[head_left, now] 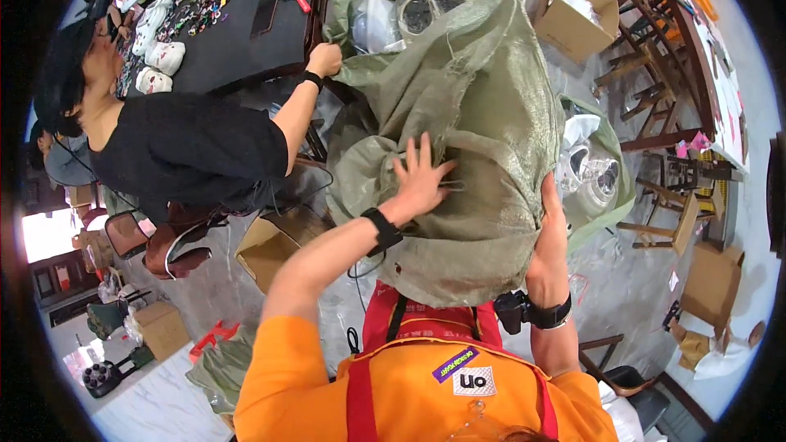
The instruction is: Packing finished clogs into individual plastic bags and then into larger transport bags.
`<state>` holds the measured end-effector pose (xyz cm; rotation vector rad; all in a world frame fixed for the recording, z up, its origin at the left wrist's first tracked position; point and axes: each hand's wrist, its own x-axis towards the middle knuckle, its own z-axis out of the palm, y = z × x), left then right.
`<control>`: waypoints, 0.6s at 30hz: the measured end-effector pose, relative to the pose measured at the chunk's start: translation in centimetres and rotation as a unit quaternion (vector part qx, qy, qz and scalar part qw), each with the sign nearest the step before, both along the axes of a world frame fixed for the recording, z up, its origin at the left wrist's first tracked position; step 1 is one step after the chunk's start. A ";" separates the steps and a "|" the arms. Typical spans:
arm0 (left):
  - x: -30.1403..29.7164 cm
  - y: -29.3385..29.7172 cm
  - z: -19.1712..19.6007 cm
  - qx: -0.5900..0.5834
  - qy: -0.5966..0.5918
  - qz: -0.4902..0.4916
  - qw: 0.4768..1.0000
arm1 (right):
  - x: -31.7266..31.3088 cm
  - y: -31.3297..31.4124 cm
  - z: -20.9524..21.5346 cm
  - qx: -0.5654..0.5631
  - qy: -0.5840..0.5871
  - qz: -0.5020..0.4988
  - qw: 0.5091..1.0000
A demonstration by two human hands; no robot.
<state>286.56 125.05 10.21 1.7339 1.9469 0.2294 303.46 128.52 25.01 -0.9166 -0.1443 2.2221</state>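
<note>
A large green woven sack [499, 106] stands in the middle, directly before the person, its mouth gaping toward the far side, where clear-wrapped items [434, 10] show inside. Far left is a black table [217, 57] scattered with small colourful pieces. On the left, near that table, a co-worker in a black shirt [188, 139] reaches over, the co-worker's fist [325, 59] closed beside the sack's far-left edge. Just right of it sits a smaller green sack [627, 184] with plastic-wrapped white items; beyond, far right, is an open cardboard box [569, 37]. The person's left hand [422, 176] lies spread on the large sack's near wall; the right hand [550, 217] runs along its right edge, fingers extended, though I cannot tell whether it pinches cloth. A dark phone [264, 14] rests on the table.
</note>
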 end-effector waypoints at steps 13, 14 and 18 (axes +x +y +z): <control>-16.0 -9.8 -9.7 0.019 -0.252 0.542 0.801 | 1.0 -1.8 -0.8 0.002 0.029 0.010 1.000; -16.2 -10.0 -6.7 0.001 -0.147 0.466 0.872 | 2.0 -1.8 -1.4 0.060 -0.117 0.083 0.988; -16.2 -15.8 -0.3 0.051 -0.240 0.390 0.887 | 14.7 7.8 -18.4 0.256 -0.407 0.277 0.832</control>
